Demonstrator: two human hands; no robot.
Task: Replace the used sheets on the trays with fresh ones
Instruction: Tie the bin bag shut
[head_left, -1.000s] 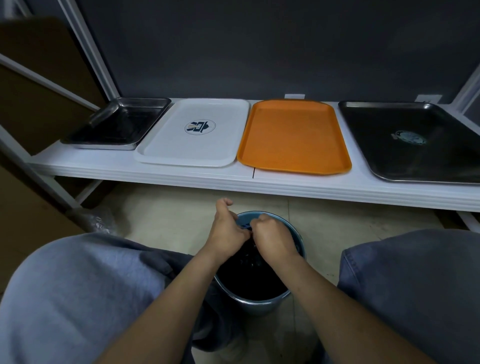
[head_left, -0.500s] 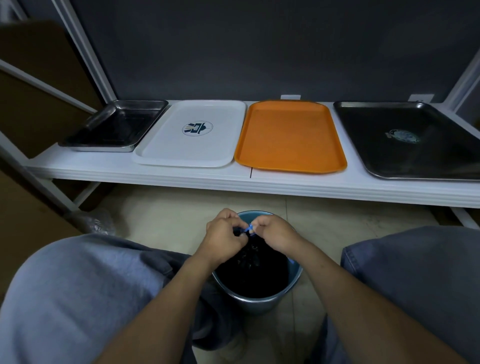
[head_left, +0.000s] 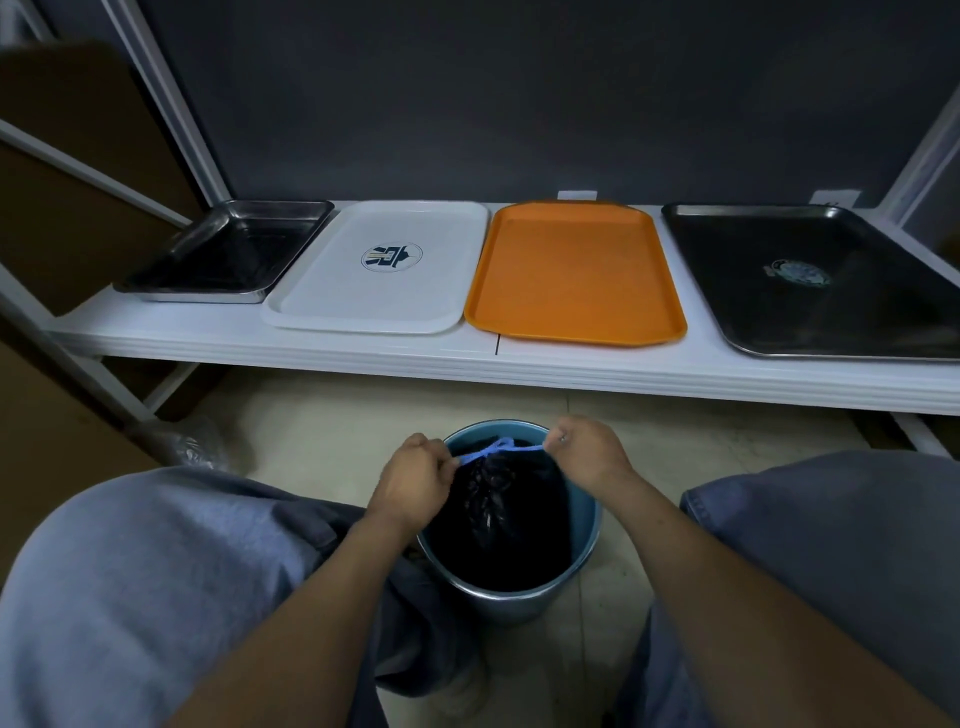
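So far, no sheet of any kind can be seen on the four trays lined up on the white shelf, so it looks as if the used ones were already taken off, while fresh ones are not yet laid down and none are in view. At the far left, a small metal tray with deep shiny sides is set. Next to it, almost touching, a flat white tray of smooth plastic with a round blue picture in the middle is placed. Then an orange tray, plastic with rounded corners and a low rim, is found. At the far right a big dark metal tray is laid, with a small round mark on it. Down on the floor, between the knees, a round blue bin is stood, and a crinkly black bag is held inside it. The bag's thin blue string is being pulled tight: one end is pinched in the closed left hand, the other in the closed right hand.
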